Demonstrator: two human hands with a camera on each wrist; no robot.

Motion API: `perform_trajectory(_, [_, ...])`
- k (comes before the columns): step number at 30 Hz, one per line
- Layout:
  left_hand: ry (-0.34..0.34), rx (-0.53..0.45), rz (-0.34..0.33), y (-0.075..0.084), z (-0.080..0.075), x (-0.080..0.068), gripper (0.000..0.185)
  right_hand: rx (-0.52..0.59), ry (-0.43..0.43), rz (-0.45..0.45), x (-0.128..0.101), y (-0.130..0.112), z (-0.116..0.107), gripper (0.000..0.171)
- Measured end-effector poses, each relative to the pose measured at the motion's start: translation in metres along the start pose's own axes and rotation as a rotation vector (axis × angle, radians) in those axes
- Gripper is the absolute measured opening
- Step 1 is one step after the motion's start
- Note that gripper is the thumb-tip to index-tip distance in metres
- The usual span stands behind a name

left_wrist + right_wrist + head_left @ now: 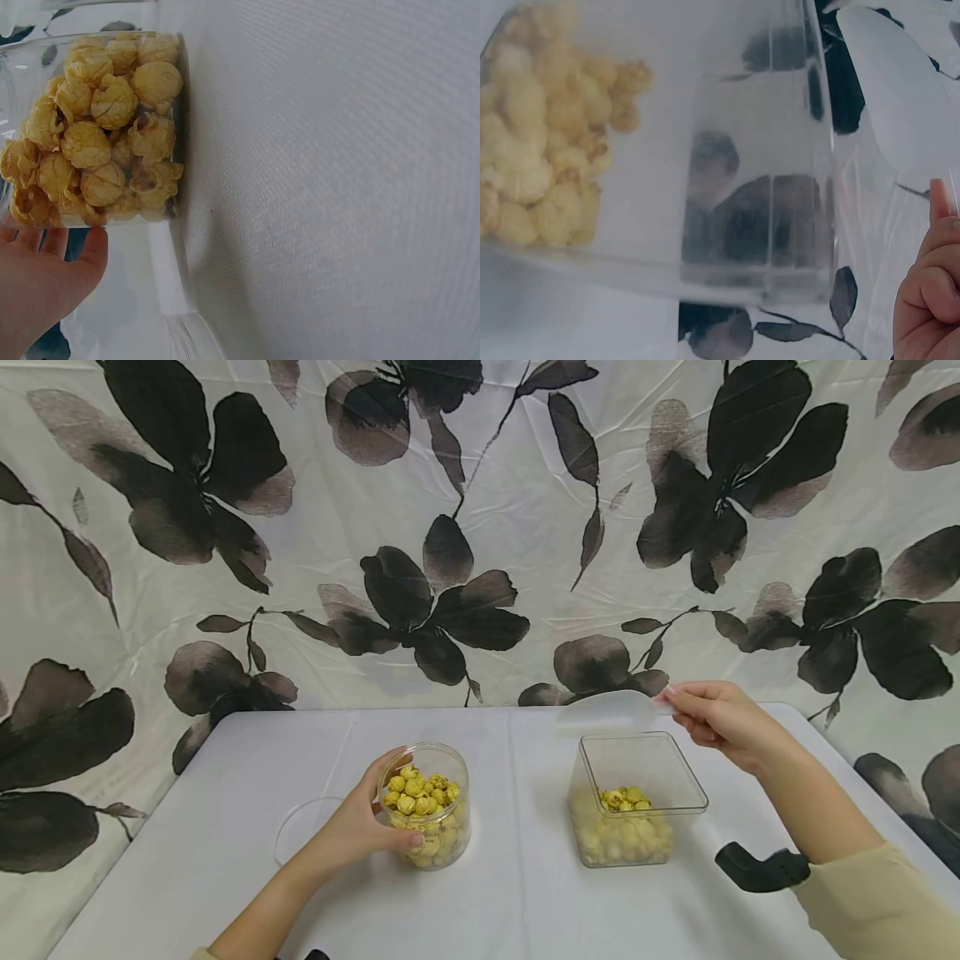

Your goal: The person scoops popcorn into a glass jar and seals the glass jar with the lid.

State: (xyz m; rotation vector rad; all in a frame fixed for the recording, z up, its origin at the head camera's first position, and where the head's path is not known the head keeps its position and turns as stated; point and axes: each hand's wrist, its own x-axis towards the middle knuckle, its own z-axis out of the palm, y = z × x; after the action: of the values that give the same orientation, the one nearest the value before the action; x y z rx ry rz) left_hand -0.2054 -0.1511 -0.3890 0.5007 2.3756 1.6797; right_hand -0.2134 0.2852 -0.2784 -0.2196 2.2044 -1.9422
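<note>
Round the left side of a clear round jar curls my left hand, thumb at the front and fingers behind. Yellow popcorn fills much of the jar, which stands uncovered on the table. My right hand pinches the end of a translucent white plastic scoop, its broad blade pointing left. That blade is above and behind the back rim of a clear square container. More popcorn lies in the lower part of this container. In the right wrist view the scoop's blade shows beyond the container, with nothing visible on it.
A clear round lid lies flat on the white table, left of the jar and partly behind my left forearm. At the table's back edge hangs a white cloth with dark flowers. A black strap sits at my right wrist.
</note>
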Motion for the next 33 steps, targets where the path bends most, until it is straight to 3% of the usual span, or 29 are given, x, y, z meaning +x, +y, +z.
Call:
perform_trajectory(7, [0.0,-0.003,-0.006,0.0,0.0,0.0,0.101,0.011,0.01,0.029,-0.005,0.005,-0.011,0.031])
perform_trajectory(24, [0.001,-0.013,-0.01,0.0,0.0,0.0,0.101,-0.076,0.031,0.078,-0.012,0.013,-0.02,0.033])
perform_trajectory(33, [-0.008,-0.026,0.006,-0.001,0.0,-0.001,0.101,-0.068,0.016,0.063,-0.015,0.015,-0.025,0.033])
